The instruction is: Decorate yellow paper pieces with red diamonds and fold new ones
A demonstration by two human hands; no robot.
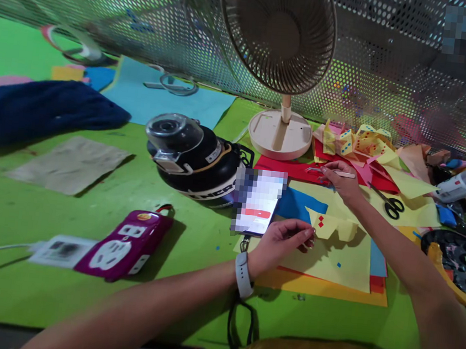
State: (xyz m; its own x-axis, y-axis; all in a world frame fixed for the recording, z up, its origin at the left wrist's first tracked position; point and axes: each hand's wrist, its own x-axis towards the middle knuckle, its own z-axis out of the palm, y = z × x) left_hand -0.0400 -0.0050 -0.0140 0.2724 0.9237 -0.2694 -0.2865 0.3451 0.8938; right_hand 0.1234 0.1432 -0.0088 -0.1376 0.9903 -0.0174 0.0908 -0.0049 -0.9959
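Observation:
My left hand (282, 242), wearing a grey watch band (244, 275), pinches the left edge of a small folded yellow paper (346, 231). Red diamond-shaped spots mark that paper's left part. Farther back, my right hand (344, 182) is closed on slim metal tweezers (344, 174), above a red sheet (294, 169). Whether the tweezer tips hold anything is too small to tell. Under the folded paper lies a pale yellow sheet (353, 273), with a tiny blue square (339, 265) on it. A blue paper piece (302, 204) lies just behind my left hand.
A lit phone (256, 213) leans by a large black bottle (200, 165). Behind stand a fan (279, 138) and a perforated metal screen. Black-handled scissors (393, 208), folded dotted papers (372, 139) and a black tray (444, 246) lie right. A purple power strip (126, 244) lies left.

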